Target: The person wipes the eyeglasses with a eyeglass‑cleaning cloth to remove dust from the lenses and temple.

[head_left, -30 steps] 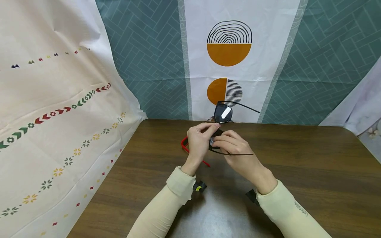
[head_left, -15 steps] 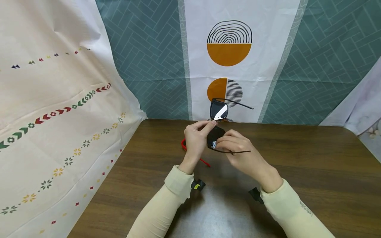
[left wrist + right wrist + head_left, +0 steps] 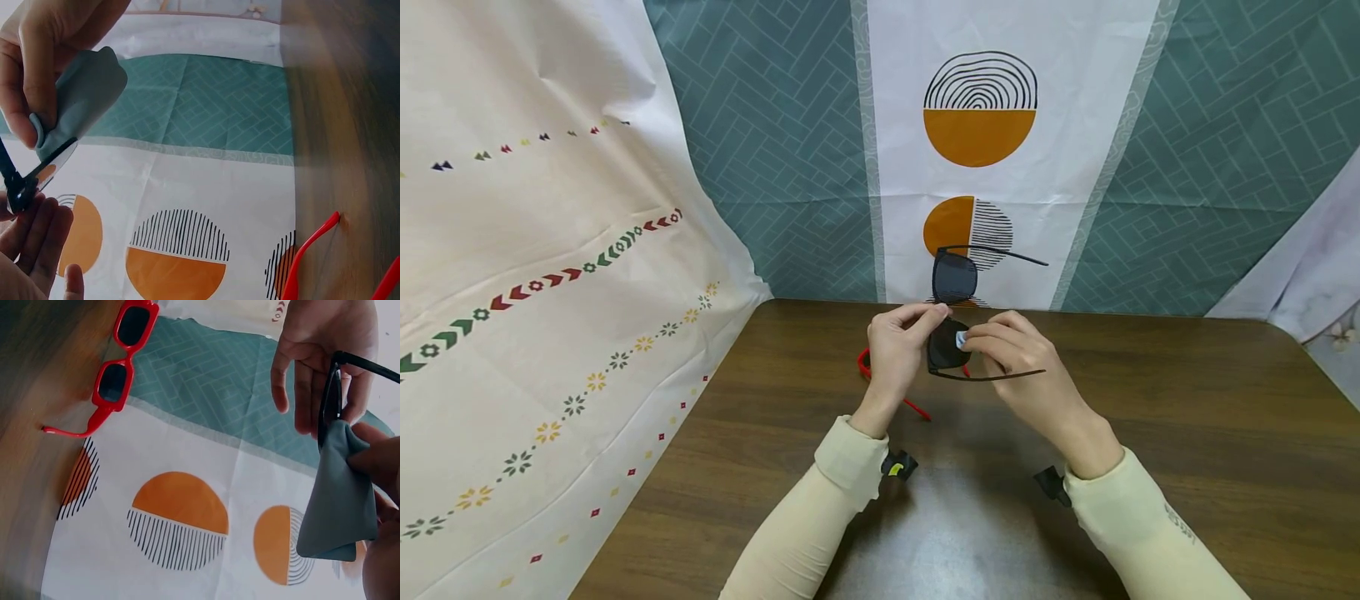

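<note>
Black sunglasses [image 3: 955,277] are held up above the table, one lens over the other, temples pointing right. My left hand [image 3: 897,350] pinches them at the bridge between thumb and fingers. A grey-blue cloth [image 3: 337,494] is pinched in my right hand [image 3: 1026,367], its folded edge against the lower lens [image 3: 946,346]. From the left wrist, the cloth [image 3: 90,100] hangs in the right fingers over the edge of the lens. Only a small pale bit of it shows in the head view.
Red-framed sunglasses [image 3: 129,353] rest on the wooden table [image 3: 737,467] behind my left hand, partly hidden by it in the head view. A patterned cloth backdrop [image 3: 790,167] hangs along the table's far edge, and a cream one [image 3: 587,292] on the left.
The black sunglasses have risen slightly and turned, so the bright reflection on the upper lens is gone. My right hand has shifted right and up across the lower lens, uncovering more of it.
</note>
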Demonstrator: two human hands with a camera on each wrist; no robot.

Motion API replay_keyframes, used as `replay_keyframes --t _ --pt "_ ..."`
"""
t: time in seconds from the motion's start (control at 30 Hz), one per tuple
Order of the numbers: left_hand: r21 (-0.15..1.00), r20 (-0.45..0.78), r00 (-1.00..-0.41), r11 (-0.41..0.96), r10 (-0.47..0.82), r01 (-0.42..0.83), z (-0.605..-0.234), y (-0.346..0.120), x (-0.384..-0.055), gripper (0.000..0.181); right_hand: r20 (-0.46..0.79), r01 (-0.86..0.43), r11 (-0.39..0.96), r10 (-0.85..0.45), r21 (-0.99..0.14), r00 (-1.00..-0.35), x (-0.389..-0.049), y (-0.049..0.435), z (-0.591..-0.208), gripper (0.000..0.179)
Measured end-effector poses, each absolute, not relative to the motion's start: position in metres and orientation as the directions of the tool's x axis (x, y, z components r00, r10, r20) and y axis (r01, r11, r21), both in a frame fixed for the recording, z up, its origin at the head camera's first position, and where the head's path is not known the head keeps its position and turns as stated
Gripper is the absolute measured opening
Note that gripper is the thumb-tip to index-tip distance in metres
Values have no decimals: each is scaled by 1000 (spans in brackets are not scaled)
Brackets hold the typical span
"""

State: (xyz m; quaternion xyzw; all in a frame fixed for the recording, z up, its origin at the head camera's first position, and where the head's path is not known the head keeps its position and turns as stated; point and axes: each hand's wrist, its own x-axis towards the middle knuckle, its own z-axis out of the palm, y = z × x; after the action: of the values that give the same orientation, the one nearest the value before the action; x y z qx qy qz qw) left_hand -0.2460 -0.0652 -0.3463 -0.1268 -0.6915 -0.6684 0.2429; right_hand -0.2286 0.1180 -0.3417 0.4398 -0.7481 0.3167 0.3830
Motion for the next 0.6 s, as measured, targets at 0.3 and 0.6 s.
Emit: replay_keyframes --t 0.3,0.6 --pt "877 479 -873 94 -90 471 -349 -64 -248 18 880 -882 439 -336 -170 -337 -231 127 -336 32" --pt "891 417 -909 202 -15 406 -351 -67 -251 18 855 -837 508 -326 -203 -404 -231 142 -330 30"
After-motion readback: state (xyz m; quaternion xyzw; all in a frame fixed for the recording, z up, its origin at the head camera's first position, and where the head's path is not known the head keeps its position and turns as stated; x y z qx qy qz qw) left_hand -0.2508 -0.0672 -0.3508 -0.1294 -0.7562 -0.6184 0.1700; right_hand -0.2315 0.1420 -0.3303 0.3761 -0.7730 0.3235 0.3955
